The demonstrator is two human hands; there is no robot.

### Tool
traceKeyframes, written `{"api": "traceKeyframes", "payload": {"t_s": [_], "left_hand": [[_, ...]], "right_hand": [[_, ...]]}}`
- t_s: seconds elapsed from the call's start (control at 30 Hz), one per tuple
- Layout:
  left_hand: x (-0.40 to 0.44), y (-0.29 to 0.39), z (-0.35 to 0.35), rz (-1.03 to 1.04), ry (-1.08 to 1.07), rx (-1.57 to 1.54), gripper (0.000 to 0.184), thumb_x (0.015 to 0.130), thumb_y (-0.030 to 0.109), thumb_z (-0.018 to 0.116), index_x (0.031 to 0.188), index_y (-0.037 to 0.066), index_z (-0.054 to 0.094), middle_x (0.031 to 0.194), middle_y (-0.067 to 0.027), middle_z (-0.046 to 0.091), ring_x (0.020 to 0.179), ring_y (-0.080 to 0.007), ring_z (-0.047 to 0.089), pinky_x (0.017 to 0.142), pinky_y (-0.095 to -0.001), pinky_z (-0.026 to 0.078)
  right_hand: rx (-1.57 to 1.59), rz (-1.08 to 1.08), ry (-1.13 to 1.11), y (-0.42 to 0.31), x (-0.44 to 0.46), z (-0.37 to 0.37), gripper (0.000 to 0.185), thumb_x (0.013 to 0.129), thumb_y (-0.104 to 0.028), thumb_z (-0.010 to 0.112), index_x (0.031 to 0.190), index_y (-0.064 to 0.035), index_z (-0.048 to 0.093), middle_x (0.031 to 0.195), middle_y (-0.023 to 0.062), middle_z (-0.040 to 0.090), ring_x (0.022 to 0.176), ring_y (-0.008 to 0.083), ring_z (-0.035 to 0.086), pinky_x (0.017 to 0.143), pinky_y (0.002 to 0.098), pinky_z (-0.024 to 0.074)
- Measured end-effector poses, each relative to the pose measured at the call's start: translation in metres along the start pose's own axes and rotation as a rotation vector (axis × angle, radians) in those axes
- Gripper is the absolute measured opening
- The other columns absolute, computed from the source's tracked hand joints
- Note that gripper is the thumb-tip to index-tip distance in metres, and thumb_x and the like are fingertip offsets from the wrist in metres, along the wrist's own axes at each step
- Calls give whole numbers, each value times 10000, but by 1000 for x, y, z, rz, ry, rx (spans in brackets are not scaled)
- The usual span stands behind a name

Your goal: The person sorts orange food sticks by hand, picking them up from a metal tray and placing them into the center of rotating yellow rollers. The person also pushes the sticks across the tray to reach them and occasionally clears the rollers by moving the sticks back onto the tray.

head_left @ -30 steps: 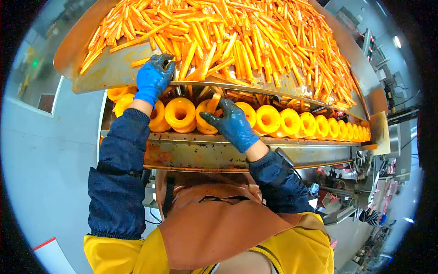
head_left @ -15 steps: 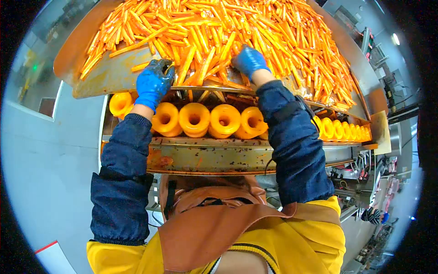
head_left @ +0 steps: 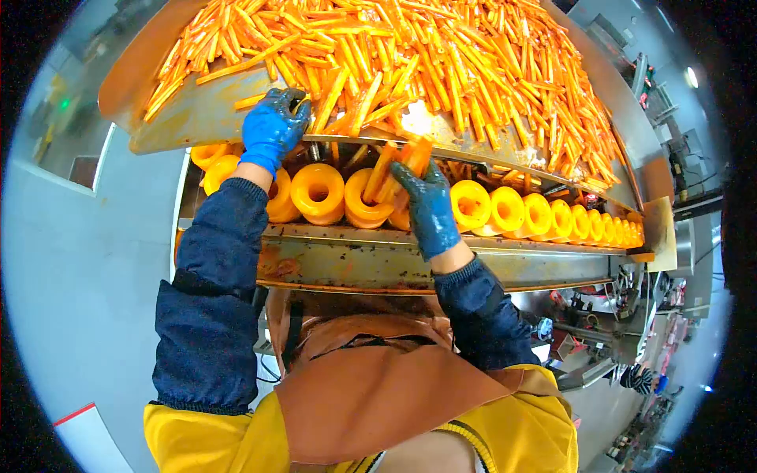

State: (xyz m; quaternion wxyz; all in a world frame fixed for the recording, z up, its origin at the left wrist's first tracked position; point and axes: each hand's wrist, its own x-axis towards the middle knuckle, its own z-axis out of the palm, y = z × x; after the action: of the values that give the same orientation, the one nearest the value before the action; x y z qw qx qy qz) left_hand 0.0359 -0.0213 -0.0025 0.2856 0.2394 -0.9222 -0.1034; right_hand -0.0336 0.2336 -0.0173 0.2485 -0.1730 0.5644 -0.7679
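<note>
Right hand in close now: the blue-gloved right hand (head_left: 426,206) pinches a few thick orange sticks (head_left: 400,167) between thumb and fingers, just beyond the near edge of the broad metal tray (head_left: 193,118). I see their lower ends at the mouth of one glossy yellow-orange hollow cylinder (head_left: 366,216), though how deep they reach I can't tell. That cylinder sits in a long row of matching flanged cylinders (head_left: 471,188), running below the tray's near edge towards its right corner. Over to the blue-gloved left hand (head_left: 274,130): it's up at the tray's near edge, towards the left corner, fingers curled, and I can't tell whether they grip anything. Behind both hands, a great heap of loose orange sticks (head_left: 441,71) covers the tray, thinning towards that left corner.
</note>
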Motion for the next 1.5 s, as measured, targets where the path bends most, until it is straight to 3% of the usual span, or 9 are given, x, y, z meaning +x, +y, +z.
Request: {"api": "traceKeyframes", "payload": {"t_s": [0.43, 0.57, 1.07, 1.17, 1.27, 1.33, 1.37, 1.43, 1.5], "left_hand": [[2, 3, -2, -38, -56, 33, 292, 855, 351, 527, 1012, 134, 642, 1003, -136, 623, 897, -323, 606, 778, -410, 492], [-1, 3, -2, -27, -36, 42, 292, 848, 369, 535, 1017, 156, 643, 996, -128, 626, 889, -316, 610, 771, -414, 494], [0, -5, 8, -4, 15, 29, 314, 810, 384, 576, 989, 140, 661, 986, -118, 633, 875, -306, 618, 768, -395, 500], [1, -5, 8, -5, 17, 25, 314, 809, 383, 577, 985, 136, 659, 983, -120, 633, 875, -306, 619, 766, -396, 501], [-1, -7, 6, -5, 9, 25, 318, 811, 385, 572, 984, 133, 658, 987, -129, 632, 886, -313, 616, 773, -402, 500], [-1, -11, 9, 19, -2, 32, 332, 821, 392, 553, 991, 127, 656, 1007, -139, 631, 907, -325, 609, 792, -409, 494], [-1, -16, 11, 48, -13, 22, 342, 827, 396, 541, 996, 121, 656, 1021, -143, 631, 918, -330, 606, 804, -412, 490], [-5, -13, 9, 102, 41, -42, 340, 843, 366, 532, 1001, 93, 657, 1032, -154, 635, 933, -326, 605, 836, -399, 483], [-5, -40, 17, 617, 105, 327, 175, 824, 139, 576, 955, 69, 667, 1020, -141, 653, 938, -308, 617, 832, -384, 495]], "right_hand": [[-87, 8, 52, 4, -15, 18, 266, 836, -119, 653, 1079, -26, 601, 840, -8, 599, 729, 70, 526, 650, 213, 417], [156, -154, 90, -19, -21, 26, 330, 860, -81, 597, 1181, -18, 550, 1083, 60, 617, 937, 144, 581, 805, 271, 454], [364, 26, -102, 14, -9, 52, 459, 827, 17, 573, 1274, 13, 468, 1185, 77, 569, 1060, 170, 547, 925, 288, 419], [322, 15, -109, 21, -6, 51, 413, 818, -15, 607, 1221, 7, 520, 1130, 65, 593, 989, 161, 565, 858, 276, 451], [-513, -242, -128, 25, -4, 36, 342, 777, -64, 688, 1107, -28, 606, 1023, 50, 605, 855, 168, 591, 784, 290, 490], [-528, -407, -74, 26, -5, 36, 253, 774, -35, 672, 1024, -47, 633, 952, 77, 618, 832, 197, 588, 761, 305, 481], [-558, -573, -10, 24, -5, 30, 180, 772, -7, 656, 942, -66, 660, 882, 104, 632, 809, 226, 585, 739, 320, 473], [-483, -283, -55, 33, -4, 13, 341, 739, -45, 712, 1067, -68, 623, 1024, 65, 598, 890, 197, 575, 786, 306, 489], [-197, -283, -71, 63, -1, 13, 277, 725, -50, 695, 992, -89, 630, 972, 99, 610, 839, 232, 591, 733, 351, 493]]}}
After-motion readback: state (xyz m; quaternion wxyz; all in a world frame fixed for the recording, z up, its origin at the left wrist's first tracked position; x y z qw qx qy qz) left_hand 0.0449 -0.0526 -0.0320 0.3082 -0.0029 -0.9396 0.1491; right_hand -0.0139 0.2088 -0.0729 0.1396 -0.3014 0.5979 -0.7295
